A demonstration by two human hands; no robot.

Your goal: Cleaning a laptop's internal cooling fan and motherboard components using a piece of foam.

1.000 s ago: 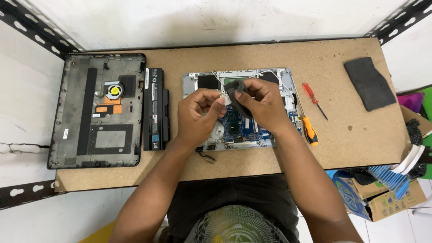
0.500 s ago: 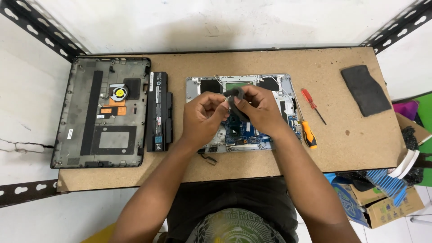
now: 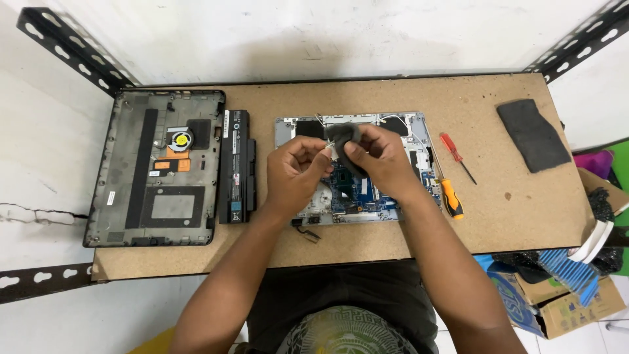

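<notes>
Both hands meet at frame centre, raised over an opened laptop chassis (image 3: 419,131) that lies on the brown particle-board tabletop (image 3: 393,242). Right hand (image 3: 377,157) grasps a small dark part (image 3: 342,134), fan-like in outline, its upper edge showing above the fingers; exact kind too small to tell. Left hand (image 3: 298,172) has thumb and forefinger pinched together just beside that part, closed on something tiny and pale at the tips; cannot tell what it is, nor whether it joins the dark part. Blue circuit board (image 3: 357,193) shows beneath the hands, in the lower half of the chassis. Centre-left: long black battery pack (image 3: 237,167), lying lengthwise just beside the chassis. Left of the frame: black laptop bottom cover (image 3: 154,167), inner face up, with a round yellow-hubbed fan (image 3: 179,139) and orange patches in its upper part. Right of the chassis: an orange-handled tool (image 3: 451,196) touching its edge, and a thin red-handled screwdriver (image 3: 457,156) a little further right. Upper right: dark grey cloth pad (image 3: 532,134), apart from the rest. Lower right corner, off the table: cardboard box (image 3: 576,305) and blue items. A short black cable piece (image 3: 306,233) lies near the table's front edge, below the left wrist.
</notes>
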